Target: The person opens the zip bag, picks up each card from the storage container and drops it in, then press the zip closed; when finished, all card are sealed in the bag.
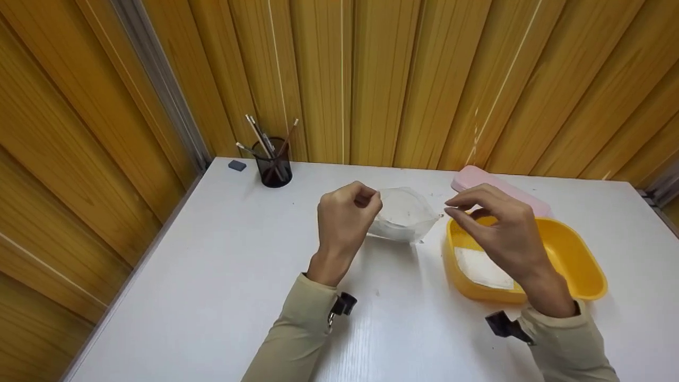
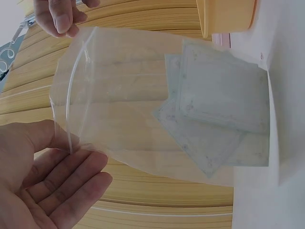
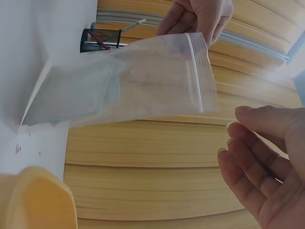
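A clear zip-lock bag (image 2: 124,81) stands upright over the table, its lower end touching the tabletop. Inside it lie several thin, pale grey-green square pieces (image 2: 224,90) with faintly patterned edges, overlapping at the bottom. My left hand (image 1: 347,223) pinches one top corner of the bag near the zip strip, between thumb and fingers. Beyond the opposite corner, my right hand (image 1: 501,228) is held in the air with fingers loosely bent and thumb near them. A gap separates its fingertips from the bag in the right wrist view, and nothing is between them.
Below my right hand stands a yellow plastic basin (image 1: 578,265) with a white square piece (image 1: 485,268) in it. Behind the basin lies a pink case (image 1: 509,191). A black mesh cup (image 1: 275,170) of pencils and a dark blue eraser (image 1: 237,165) stand at the back left.
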`<state>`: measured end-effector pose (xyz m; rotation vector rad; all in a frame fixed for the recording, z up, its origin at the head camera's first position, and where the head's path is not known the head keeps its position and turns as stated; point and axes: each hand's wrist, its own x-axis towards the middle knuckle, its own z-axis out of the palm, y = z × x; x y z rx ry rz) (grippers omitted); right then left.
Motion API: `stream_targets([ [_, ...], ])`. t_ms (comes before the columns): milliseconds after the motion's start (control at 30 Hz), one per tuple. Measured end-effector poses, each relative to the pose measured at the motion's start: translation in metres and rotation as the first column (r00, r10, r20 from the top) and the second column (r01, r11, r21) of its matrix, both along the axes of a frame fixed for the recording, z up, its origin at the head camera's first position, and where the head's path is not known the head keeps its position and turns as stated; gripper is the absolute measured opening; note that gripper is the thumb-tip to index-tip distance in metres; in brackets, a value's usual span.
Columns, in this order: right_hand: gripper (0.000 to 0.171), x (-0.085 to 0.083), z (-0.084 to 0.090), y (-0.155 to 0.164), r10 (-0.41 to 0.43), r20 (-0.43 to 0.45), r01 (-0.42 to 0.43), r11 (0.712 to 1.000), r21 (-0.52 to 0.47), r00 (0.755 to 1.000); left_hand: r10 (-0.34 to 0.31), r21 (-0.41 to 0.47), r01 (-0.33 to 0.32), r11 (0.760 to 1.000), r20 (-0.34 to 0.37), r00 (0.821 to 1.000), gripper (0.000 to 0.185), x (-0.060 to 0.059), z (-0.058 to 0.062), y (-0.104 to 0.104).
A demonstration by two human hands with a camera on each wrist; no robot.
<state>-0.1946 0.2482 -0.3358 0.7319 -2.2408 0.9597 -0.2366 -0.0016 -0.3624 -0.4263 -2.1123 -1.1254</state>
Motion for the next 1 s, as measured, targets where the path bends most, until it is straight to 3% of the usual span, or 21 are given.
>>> stream_targets([
  [300, 0.023, -0.01, 0.005, 0.034, -0.077, 0.035, 0.075, 0.996, 0.052, 0.996, -0.002, 0.001, 0.002, 1.0, -0.007, 1.0, 0.01, 0.002, 0.001, 0.0],
  [600, 0.023, -0.025, -0.012, 0.056, -0.101, 0.124, 0.08, 0.984, 0.162, 0.987, -0.015, 0.009, 0.015, 1.0, -0.001, 1.0, 0.009, 0.003, 0.002, 0.0],
  [767, 0.021, -0.031, -0.026, 0.061, -0.105, 0.251, 0.051, 0.976, 0.213, 0.962, -0.012, 0.009, 0.012, 1.0, 0.002, 1.0, 0.009, 0.003, 0.002, 0.0],
  [1000, 0.021, -0.038, -0.043, 0.069, -0.144, 0.412, 0.027, 0.961, 0.276, 0.9, -0.01, 0.012, 0.01, 1.0, 0.012, 1.0, 0.009, 0.003, 0.002, 0.0],
])
